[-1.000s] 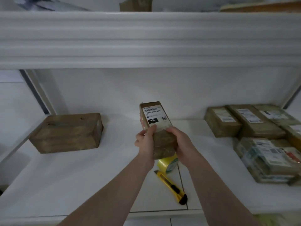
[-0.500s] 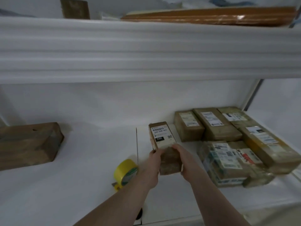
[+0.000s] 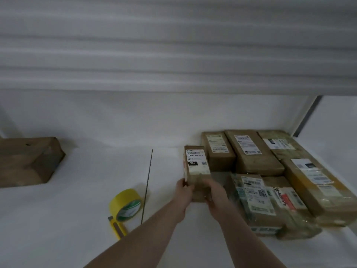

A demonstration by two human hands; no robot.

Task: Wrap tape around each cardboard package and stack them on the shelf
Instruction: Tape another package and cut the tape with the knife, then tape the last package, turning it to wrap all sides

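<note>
A small brown cardboard package (image 3: pixel 196 165) with a white label marked 060 is held over the white shelf (image 3: pixel 77 219). My left hand (image 3: pixel 183 192) grips its near left corner and my right hand (image 3: pixel 215 192) grips its near right end. The package is just left of a group of several taped packages (image 3: pixel 270 180) lying at the right end of the shelf. A yellow tape roll (image 3: pixel 126 205) stands on the shelf left of my left forearm, with a yellow utility knife (image 3: pixel 117 228) partly under it.
A larger brown box (image 3: pixel 27 161) sits at the far left of the shelf. The white front edge of the upper shelf (image 3: pixel 173 55) hangs low overhead. A seam in the shelf board (image 3: pixel 147 182) runs between the tape roll and my hands.
My hands have carried the labelled package to the right, up beside the group of packages. The view has turned right and down, so the tape roll and knife now lie left of my arms.
</note>
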